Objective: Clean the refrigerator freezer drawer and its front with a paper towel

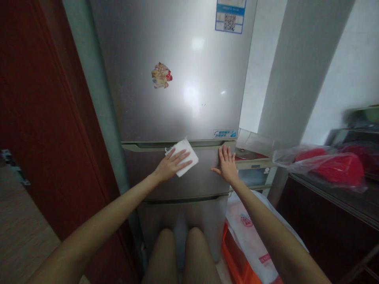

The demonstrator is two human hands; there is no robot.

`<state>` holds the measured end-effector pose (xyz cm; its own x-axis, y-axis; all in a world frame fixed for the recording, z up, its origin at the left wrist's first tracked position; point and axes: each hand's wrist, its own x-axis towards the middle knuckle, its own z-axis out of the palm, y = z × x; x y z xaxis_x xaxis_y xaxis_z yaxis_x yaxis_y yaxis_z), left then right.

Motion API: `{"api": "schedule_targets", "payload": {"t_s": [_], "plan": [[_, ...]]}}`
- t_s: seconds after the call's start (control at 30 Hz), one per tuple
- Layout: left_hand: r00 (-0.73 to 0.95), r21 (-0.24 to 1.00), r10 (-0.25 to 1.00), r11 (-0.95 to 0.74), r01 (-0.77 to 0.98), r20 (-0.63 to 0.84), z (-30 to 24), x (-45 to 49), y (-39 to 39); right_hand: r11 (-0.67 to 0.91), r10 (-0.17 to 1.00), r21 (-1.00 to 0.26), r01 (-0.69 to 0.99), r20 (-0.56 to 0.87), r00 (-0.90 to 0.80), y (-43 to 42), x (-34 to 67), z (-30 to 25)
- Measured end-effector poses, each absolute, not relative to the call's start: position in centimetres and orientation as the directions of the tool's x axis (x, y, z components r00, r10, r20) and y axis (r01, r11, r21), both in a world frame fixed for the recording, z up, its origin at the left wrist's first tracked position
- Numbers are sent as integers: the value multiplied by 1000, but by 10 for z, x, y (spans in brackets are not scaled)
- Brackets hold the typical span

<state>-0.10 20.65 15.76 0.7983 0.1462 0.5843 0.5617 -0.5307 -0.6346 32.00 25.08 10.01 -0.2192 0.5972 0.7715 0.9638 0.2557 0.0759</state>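
Note:
A silver refrigerator (177, 47) stands in front of me, with a middle door (142, 169) and a lower door (204, 221) below the tall upper one. My left hand (169, 165) holds a folded white cloth (189, 163) flat against the top of the middle door. Its fingers lie across the cloth, which reaches up over the handle groove. Near the right edge of that same door, my right hand (227, 165) rests with spread fingers, and nothing is in it.
A dark red door (44, 98) stands at the left. To the right are an orange crate (233, 252) with a white plastic bag (251, 236) over it, a red item in clear plastic (337, 165) and a dark cabinet (325, 209). My knees are close to the lower door.

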Motion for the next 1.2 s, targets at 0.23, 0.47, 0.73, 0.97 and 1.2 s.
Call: {"api": "schedule_targets", "payload": {"t_s": [0.23, 0.47, 0.73, 0.97, 1.2], "plan": [[796, -611, 188, -548, 571, 575, 120, -3, 206, 267, 584, 77, 961, 780, -225, 252, 320, 100], [888, -602, 213, -668, 437, 408, -33, -34, 192, 259, 583, 83, 962, 781, -224, 251, 320, 100], [897, -607, 178, -681, 408, 404, 6, -22, 187, 249, 600, 81, 965, 769, -220, 249, 319, 102], [711, -564, 155, -506, 653, 686, 163, -2, 198, 270, 598, 69, 960, 770, -223, 251, 320, 100], [863, -638, 178, -606, 475, 473, 94, -1, 206, 271, 594, 71, 960, 772, -225, 251, 320, 100]]}}
